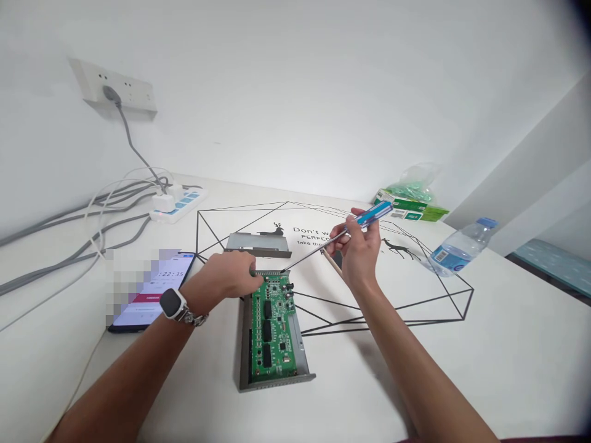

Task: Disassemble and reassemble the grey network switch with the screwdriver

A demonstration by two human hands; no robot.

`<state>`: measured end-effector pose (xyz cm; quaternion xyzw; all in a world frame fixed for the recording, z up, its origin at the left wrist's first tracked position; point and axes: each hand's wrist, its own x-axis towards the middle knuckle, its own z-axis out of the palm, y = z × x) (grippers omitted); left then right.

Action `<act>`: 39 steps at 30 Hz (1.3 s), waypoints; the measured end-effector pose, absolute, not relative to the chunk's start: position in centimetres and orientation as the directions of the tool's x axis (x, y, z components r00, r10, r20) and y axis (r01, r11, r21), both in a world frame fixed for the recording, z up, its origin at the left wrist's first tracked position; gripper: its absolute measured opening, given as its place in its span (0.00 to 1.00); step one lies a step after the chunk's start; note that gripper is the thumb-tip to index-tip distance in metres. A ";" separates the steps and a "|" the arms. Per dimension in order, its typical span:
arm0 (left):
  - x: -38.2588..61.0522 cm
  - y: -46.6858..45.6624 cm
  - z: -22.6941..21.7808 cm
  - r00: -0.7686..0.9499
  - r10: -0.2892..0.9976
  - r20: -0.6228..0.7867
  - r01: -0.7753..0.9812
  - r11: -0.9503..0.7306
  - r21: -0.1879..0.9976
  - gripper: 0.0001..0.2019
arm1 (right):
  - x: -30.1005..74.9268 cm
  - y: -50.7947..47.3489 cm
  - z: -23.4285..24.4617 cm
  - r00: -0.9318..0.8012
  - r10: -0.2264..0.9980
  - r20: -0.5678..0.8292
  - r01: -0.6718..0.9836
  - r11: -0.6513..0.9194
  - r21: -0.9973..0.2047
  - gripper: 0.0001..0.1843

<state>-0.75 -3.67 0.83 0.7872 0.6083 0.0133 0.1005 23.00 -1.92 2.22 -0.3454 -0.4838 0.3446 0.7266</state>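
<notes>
Circuit board (272, 329): green, lying inside an open grey metal case (243, 344), near the middle of the surface (508, 369) and closer to its front edge than its back edge.

Left hand (221, 275): closed, fingers curled down over the far end of the circuit board, a watch (172, 303) on the wrist.

Right hand (357, 246): closed around a screwdriver (373, 215) with a blue handle, raised above the surface, its thin shaft slanting to the far end of the circuit board, the tip close to the left hand.

Metal plate (258, 245): lying flat just beyond the circuit board, separate from the case.

Progress: the circuit board sits in the case and the metal plate is off to one side, leaving the case open. Whether any screws are in or out is too small to tell.

Nearby: a wooden stick (333, 261) under the right hand, a phone (152, 292) by the left forearm, a power strip (178, 205) toward the back-left corner, a water bottle (462, 246) on its side at the right, and green packaging (410, 206) toward the back-right corner.
</notes>
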 end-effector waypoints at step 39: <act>-6.8 -0.4 0.1 0.215 0.967 -0.135 0.899 -0.142 0.415 0.08 | 16.6 -4.9 -1.6 -0.027 0.930 0.366 -0.247 0.348 -0.904 0.16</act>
